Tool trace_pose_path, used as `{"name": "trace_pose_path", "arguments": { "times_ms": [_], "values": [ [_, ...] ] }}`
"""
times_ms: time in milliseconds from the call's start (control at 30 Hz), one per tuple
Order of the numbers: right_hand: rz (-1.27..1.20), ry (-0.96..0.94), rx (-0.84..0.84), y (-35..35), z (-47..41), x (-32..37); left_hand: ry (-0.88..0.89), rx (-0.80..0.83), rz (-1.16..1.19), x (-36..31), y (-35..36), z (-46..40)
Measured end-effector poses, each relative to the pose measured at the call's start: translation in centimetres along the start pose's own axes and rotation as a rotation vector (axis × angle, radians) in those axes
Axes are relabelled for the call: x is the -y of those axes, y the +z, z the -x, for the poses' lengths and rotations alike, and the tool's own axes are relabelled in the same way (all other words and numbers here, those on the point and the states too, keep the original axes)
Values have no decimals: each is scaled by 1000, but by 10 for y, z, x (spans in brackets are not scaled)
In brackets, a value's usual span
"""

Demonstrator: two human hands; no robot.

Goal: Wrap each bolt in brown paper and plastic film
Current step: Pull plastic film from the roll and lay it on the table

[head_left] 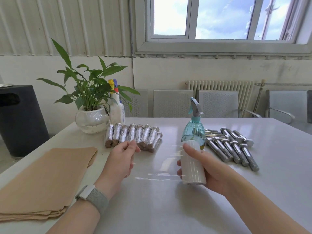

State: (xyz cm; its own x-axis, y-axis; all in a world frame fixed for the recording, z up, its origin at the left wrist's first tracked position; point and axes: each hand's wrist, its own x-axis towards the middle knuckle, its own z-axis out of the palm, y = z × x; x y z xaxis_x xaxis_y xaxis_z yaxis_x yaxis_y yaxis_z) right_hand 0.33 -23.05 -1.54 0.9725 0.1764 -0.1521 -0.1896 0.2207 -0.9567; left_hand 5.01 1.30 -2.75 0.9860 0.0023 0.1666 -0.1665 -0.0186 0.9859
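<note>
Near edge of the white table runs under both forearms; bare tabletop between them and out to the 5 o'clock corner. Stack of brown paper sheets lies flat at 8 o'clock, its near corner almost at the table's left edge. Left hand, watch on the wrist, has fingers curled, pinching the free end of the plastic film. Film is stretched as a clear sheet across to the film roll, just above the tabletop. Right hand grips the roll, thumb on top, fingers wrapped underneath; roll tilted, axis roughly toward 11 o'clock. No label readable on the roll. At 11 o'clock behind the left hand, a row of wrapped bolts lies side by side, touching. At 1 o'clock, blue spray bottle stands upright just behind the roll. Bare bolts lie in a loose pile at 2 o'clock, beside the bottle. Open table right of them out to the far right edge. Potted plant and white spray bottle sit at the far left corner; bottle label too small to read. Black bin stands off the table at 9 o'clock. Chairs line the far edge; radiator and window on the wall at 12 to 1 o'clock.
</note>
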Motion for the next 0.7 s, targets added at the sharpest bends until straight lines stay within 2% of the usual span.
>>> {"name": "trace_pose_path", "arguments": {
  "times_ms": [133, 467, 600, 700],
  "values": [
    [-63, 86, 56, -14, 1, 7, -44, -8, 56, -4, -13, -4],
    [-19, -30, -28, -23, -5, 8, -112, 30, 129, -7, -21, -8],
    [-68, 59, 8, -34, 2, 20, -231, 70, 259, -9, -26, -10],
    [-22, 82, 16, -41, 7, 26, -263, 109, 257, -12, -33, -11]
  ]
}}
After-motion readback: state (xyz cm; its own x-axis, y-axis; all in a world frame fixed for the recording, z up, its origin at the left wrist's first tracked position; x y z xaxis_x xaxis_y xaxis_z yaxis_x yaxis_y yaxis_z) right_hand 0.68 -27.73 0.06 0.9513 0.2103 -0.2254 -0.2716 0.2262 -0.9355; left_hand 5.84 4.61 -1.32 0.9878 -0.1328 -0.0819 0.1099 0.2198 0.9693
